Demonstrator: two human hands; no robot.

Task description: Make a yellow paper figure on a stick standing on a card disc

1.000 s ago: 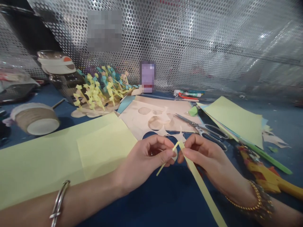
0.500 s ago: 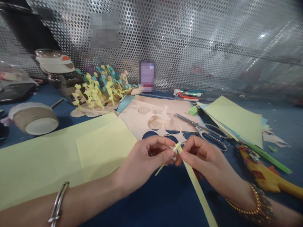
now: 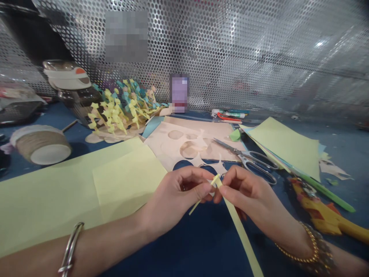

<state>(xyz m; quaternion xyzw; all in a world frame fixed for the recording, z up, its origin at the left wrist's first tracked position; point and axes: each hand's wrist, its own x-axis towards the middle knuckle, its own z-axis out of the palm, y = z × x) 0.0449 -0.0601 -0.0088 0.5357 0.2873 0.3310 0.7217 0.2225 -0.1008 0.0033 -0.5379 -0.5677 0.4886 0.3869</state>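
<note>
A narrow yellow paper strip (image 3: 240, 227) is folded over into a small knot-like crossing near the frame's middle. My left hand (image 3: 184, 188) pinches the crossing from the left, and a thin short end sticks out below its fingers. On the other side, my right hand (image 3: 245, 190) grips the strip between thumb and fingers just under the crossing. The long tail runs down to the bottom edge. Fingertips partly hide the fold. Just beyond my right hand lie metal scissors (image 3: 245, 156), blades pointing up-left.
Yellow paper sheets (image 3: 123, 181) lie at left; cut-out cream paper (image 3: 161, 142) is ahead. Curled paper-star strands (image 3: 121, 109) stand near a dark jar (image 3: 72, 90). A twine roll (image 3: 43, 144), a paper stack (image 3: 288, 142), a yellow toy-like object (image 3: 323, 215) and a phone (image 3: 179, 92) surround the hands.
Almost nothing differs. Both hands stay in place on the strip, and its long tail has shifted very slightly to the left at the bottom.
</note>
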